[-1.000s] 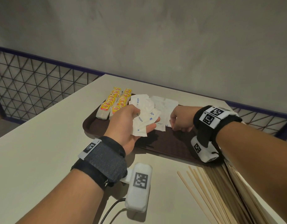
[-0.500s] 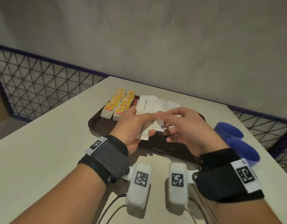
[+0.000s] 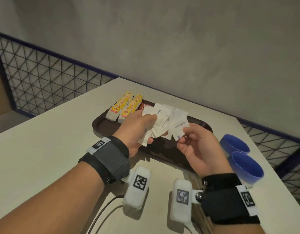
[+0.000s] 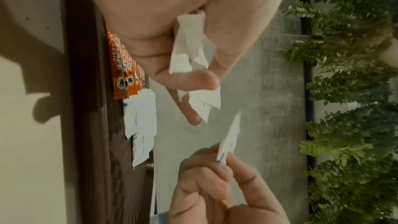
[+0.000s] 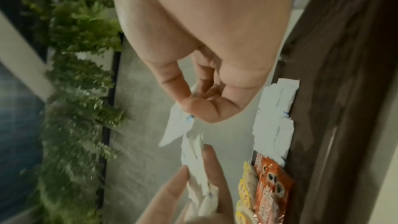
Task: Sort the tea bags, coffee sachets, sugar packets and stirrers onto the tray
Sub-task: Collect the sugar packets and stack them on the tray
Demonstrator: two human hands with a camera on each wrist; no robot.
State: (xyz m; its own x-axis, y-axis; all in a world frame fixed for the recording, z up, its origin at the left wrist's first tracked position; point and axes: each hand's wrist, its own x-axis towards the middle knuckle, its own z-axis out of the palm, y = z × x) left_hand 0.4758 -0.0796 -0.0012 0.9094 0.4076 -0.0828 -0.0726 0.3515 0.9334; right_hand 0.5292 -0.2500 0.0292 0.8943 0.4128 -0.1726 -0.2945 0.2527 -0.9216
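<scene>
1. Pinching one white sugar packet (image 3: pixel 179 127) by its lower corner, the right hand (image 3: pixel 199 149) holds it between thumb and fingertips above the tray (image 3: pixel 108 126), the packet standing up with its long axis rising away from the fingers.
2. To its left, the left hand (image 3: pixel 137 129) is closed round a loose bunch of sugar packets (image 3: pixel 158 120), fanned and crumpled, their ends pointing up and toward the right hand.
3. Between the single packet and the bunch there is only a narrow gap; both hover over the middle of the tray, not touching it.
4. Beneath them, more sugar packets (image 4: pixel 140 120) already lie flat on the tray, side by side, with the orange coffee sachets (image 4: pixel 124 72) just beside them and the yellow-labelled tea bags (image 3: pixel 124 106) in two rows at the far-left end.
5. Judging from this, the single packet belongs with the flat ones, which lie below and beyond the right hand, the nearer hand for that drop.
6. Wooden stirrers (image 3: pixel 193 180) lie on the bench (image 3: pixel 44 149) near the right wrist, not yet on the tray.
7. Two blue cups (image 3: pixel 242 154) stand on the bench to the right of the tray.
</scene>
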